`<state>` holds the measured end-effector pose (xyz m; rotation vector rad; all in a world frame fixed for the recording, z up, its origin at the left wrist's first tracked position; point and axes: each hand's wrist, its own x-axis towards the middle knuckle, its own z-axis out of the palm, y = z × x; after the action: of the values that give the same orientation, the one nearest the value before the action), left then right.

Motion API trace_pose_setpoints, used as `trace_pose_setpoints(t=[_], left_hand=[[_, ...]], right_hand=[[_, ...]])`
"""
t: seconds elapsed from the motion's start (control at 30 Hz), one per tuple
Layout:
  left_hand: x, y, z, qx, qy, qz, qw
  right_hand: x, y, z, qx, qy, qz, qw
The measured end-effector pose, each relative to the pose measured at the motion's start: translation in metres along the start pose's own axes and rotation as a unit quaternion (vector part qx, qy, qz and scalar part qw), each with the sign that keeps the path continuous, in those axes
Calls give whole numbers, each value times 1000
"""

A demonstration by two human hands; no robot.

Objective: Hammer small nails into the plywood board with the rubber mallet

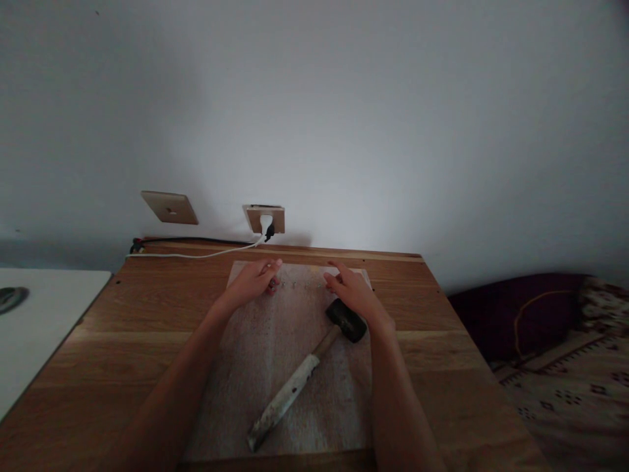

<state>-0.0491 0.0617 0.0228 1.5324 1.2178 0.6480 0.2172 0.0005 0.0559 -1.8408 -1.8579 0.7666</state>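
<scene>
A pale wooden board [289, 341] lies flat on the table, with a short row of small nail-like metal pieces [293, 285] along its far part. My left hand [253, 280] is at the left end of this row, its thumb stretched out and its other fingers bent. Across from it, my right hand [350, 288] hovers near the row's right end, thumb and index finger apart. Neither hand visibly holds anything. A mallet [289, 391] rests diagonally on the board, its black head [346, 320] just below my right hand and its worn, white-coated handle pointing toward me.
Under the board is a brown wooden table [432, 360], its back edge against a pale wall. A wall socket [252, 217] holds plugs with a white cable [196, 255] and a black one. A white surface [44, 328] is at left; patterned fabric [574, 393] lies at right.
</scene>
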Motion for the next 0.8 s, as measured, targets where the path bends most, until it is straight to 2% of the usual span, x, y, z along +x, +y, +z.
trace_pose_setpoints(t=[0.27,0.5,0.8], left_hand=[[0,1,2,-17,2,-15,1000],[0,2,-3,20,-22,7,1000],[-10,7,-15,185,-61,134,972]], right_hand=[[-1,-1,-1,-3,5,-1,1000],[1,2,1,-13,7,-8,1000],[2,4,0,-39,25,-20,999]])
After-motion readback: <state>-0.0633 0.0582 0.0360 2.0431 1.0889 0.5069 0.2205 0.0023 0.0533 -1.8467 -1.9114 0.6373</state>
